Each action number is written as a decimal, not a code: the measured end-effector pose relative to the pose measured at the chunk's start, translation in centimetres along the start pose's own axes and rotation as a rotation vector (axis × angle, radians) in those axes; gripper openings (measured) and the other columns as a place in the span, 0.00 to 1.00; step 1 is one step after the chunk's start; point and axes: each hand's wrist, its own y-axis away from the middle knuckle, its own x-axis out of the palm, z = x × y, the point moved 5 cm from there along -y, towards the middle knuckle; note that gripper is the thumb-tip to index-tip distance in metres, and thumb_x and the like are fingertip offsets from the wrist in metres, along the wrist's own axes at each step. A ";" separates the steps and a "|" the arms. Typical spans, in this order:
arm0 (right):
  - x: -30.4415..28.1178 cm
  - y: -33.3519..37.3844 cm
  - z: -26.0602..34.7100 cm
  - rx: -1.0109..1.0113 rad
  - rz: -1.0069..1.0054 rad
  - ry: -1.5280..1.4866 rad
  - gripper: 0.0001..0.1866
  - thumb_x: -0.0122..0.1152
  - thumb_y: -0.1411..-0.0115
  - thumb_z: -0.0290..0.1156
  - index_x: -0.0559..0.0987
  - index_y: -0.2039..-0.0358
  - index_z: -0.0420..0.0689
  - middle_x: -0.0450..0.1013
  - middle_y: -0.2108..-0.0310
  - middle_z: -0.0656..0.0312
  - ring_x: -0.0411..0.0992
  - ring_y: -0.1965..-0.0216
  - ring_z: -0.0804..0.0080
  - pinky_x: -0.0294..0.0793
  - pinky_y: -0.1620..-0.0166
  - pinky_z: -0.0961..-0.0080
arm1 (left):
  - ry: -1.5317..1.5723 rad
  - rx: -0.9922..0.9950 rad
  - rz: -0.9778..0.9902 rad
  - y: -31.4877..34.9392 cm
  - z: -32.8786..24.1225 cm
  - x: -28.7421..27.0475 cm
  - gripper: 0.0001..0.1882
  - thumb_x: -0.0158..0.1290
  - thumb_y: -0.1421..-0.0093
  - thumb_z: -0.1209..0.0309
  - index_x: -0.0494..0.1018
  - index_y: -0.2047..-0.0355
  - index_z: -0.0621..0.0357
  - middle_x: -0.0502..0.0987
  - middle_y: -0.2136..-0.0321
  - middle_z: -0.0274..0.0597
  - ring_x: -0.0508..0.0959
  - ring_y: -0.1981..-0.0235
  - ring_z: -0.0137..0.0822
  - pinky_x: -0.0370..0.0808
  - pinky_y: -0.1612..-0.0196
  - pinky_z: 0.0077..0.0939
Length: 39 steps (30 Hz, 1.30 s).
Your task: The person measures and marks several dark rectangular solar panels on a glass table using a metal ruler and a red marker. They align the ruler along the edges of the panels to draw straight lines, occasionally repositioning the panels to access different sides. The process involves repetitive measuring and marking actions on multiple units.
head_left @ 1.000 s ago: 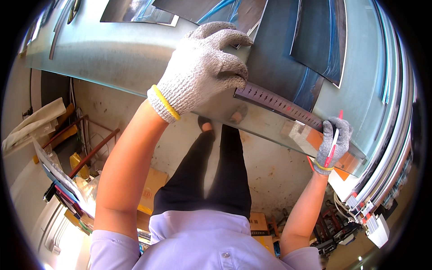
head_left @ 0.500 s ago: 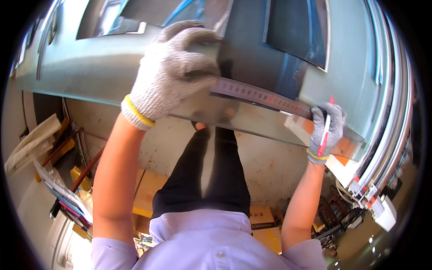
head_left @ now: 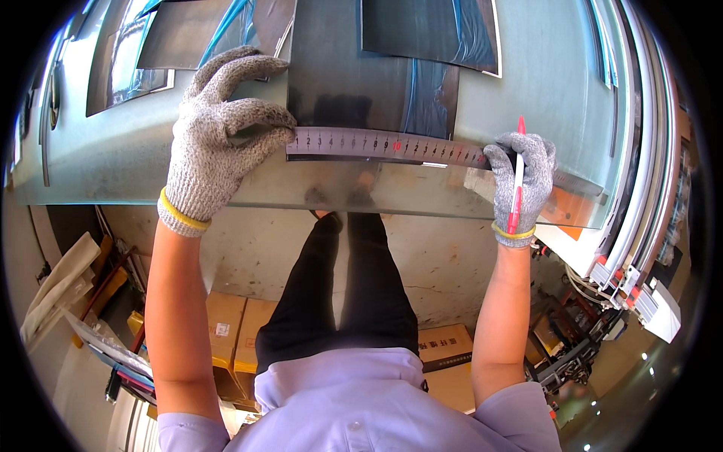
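A silver steel ruler [head_left: 354, 141] lies crosswise along the near edge of a dark rectangular sheet [head_left: 339, 83] with blue film partly on it. My left hand [head_left: 218, 135], in a grey knit glove, pinches the ruler's left end between thumb and fingers at the sheet's left corner. At the ruler's other end, my right hand [head_left: 525, 177], gloved too, is closed with thumb and fingertips on it. A red and white pen [head_left: 517, 197] is held in that same hand, its red tip pointing away from me.
The sheet rests on a greenish glass tabletop [head_left: 301, 184], whose near edge is just before me. More dark sheets [head_left: 429, 30] with blue film lie farther off. Metal rails [head_left: 654, 151] run along the right side. Cardboard boxes [head_left: 444, 343] stand on the floor below.
The view has shifted, and the ruler, tilted down to the right before, now lies nearly level along the sheet's near edge. Both hands keep their hold on its ends.
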 end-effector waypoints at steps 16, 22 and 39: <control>-0.1 -0.3 0.2 -0.012 0.043 0.024 0.14 0.81 0.50 0.34 0.81 0.70 0.48 0.74 0.72 0.66 0.69 0.64 0.61 0.67 0.49 0.62 | 0.060 0.022 -0.039 -0.1 -0.1 -0.2 0.11 0.72 0.57 0.73 0.86 0.71 0.54 0.80 0.43 0.45 0.71 0.33 0.53 0.70 0.32 0.46; -0.4 -0.7 0.8 -0.031 0.019 0.013 0.15 0.81 0.52 0.37 0.81 0.71 0.49 0.73 0.73 0.66 0.69 0.64 0.61 0.66 0.49 0.61 | 0.066 -0.170 -0.172 1.8 -2.2 -0.4 0.13 0.70 0.55 0.75 0.85 0.66 0.53 0.80 0.45 0.44 0.74 0.37 0.53 0.71 0.35 0.45; -4.4 -2.7 -12.6 0.197 -0.175 0.005 0.07 0.71 0.43 0.22 0.80 0.66 0.40 0.74 0.69 0.56 0.73 0.65 0.57 0.72 0.56 0.61 | 0.163 -0.747 -0.294 -1.7 -6.9 3.4 0.38 0.62 0.40 0.77 0.66 0.29 0.56 0.80 0.47 0.59 0.82 0.53 0.61 0.80 0.52 0.44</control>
